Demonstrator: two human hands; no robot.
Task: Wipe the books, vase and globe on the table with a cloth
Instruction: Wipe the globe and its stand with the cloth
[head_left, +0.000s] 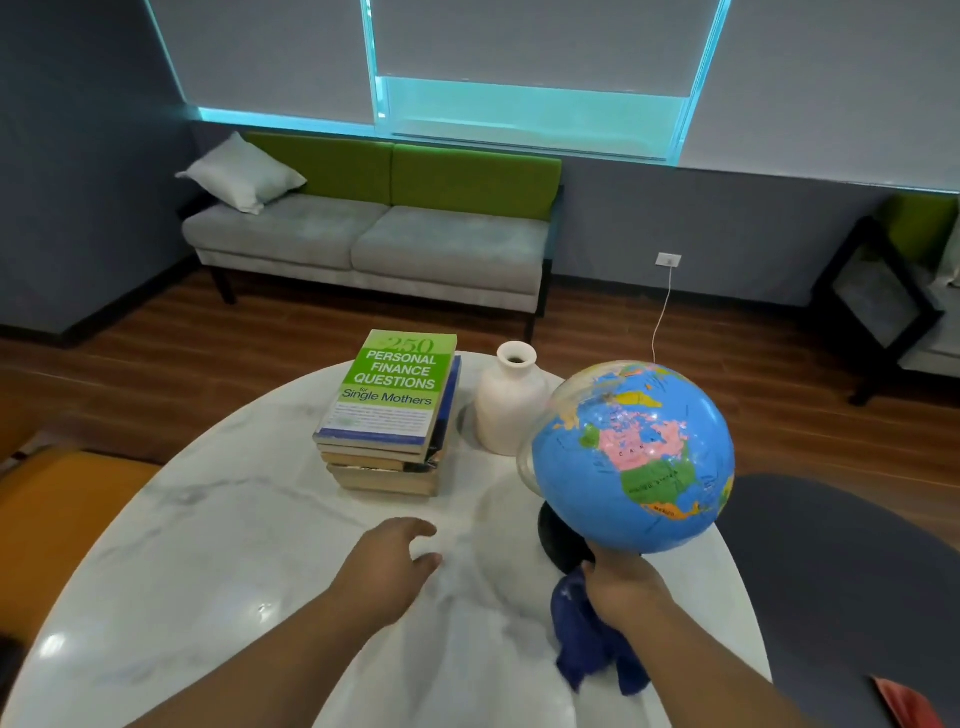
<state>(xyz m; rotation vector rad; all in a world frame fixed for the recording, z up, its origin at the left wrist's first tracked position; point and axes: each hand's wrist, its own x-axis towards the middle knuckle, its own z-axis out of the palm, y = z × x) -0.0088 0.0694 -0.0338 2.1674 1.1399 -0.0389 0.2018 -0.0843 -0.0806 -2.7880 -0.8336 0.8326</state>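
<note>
Head view: round marble bench (208, 545) on wood floor (260, 332), sofa (374, 239) beyond; books (389, 410), vase (509, 410) and globe (634, 457) stand toward its far and right edges. Left hand (389, 566) hovers relaxed over near marble; right hand (623, 587) grips the cloth (587, 639) beneath the globe.

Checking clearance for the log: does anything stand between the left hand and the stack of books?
Nothing visible does: only bare table lies between the left hand and the books. The vase and globe stand off to the right of that line.
</note>
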